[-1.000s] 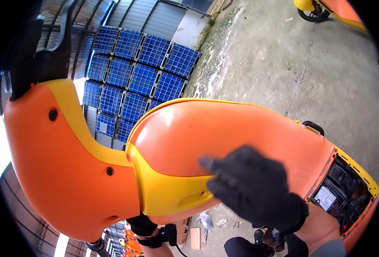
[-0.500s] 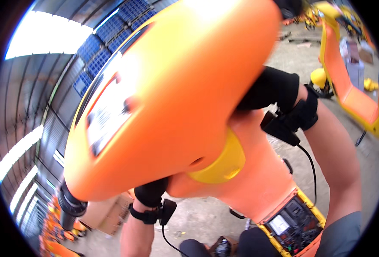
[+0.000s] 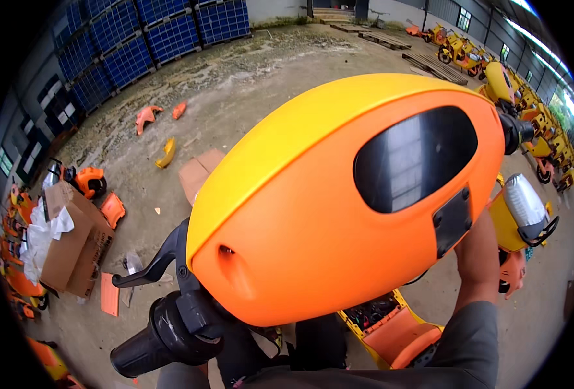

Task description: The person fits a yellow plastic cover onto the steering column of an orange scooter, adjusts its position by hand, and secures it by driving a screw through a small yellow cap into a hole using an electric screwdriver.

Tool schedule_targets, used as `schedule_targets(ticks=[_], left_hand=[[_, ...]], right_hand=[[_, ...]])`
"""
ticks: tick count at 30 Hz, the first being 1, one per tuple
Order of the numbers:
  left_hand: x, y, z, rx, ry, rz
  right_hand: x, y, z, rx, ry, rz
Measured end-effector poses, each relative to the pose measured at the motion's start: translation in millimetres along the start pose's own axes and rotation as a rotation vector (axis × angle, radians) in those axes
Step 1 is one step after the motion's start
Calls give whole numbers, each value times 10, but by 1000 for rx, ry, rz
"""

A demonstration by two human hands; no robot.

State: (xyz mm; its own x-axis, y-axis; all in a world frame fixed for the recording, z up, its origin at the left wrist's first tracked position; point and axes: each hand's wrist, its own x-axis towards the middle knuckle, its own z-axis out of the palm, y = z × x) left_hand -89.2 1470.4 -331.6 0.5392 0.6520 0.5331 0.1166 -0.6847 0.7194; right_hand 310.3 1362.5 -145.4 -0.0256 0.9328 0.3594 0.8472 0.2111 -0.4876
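Note:
A large orange and yellow scooter handlebar cover (image 3: pixel 300 240) fills the middle of the view, close to me. Its top face carries a dark oval display window (image 3: pixel 418 159) and a black square panel (image 3: pixel 452 222). From its left end stick out a black handlebar grip (image 3: pixel 154 340) and a brake lever (image 3: pixel 151 269); another black grip (image 3: pixel 517 133) shows at the far right. My right forearm (image 3: pixel 478 259) rises behind the cover's lower right edge, which hides the hand. Only a bit of grey sleeve (image 3: pixel 182 376) shows on my left side; my left hand is out of sight.
Below the cover lies an opened scooter body (image 3: pixel 397 330) with wiring. At left stands a torn cardboard box (image 3: pixel 73 249) amid orange parts. A yellow scooter (image 3: pixel 520 207) is close on the right, rows of others beyond. Blue caged containers (image 3: pixel 128 61) line the back.
The view has swung, and the cover now shows its display side instead of its smooth underside. Both wrists with black straps, seen before, have gone out of sight.

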Motion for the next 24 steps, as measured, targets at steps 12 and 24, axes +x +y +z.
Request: schedule_targets(ticks=[12,24], left_hand=[[162,849,-80,105,46,-223],[1211,891,349,95,-82,-18]], right_hand=[[349,-180,19,91,-152,46],[415,-197,262,240,-226,188]])
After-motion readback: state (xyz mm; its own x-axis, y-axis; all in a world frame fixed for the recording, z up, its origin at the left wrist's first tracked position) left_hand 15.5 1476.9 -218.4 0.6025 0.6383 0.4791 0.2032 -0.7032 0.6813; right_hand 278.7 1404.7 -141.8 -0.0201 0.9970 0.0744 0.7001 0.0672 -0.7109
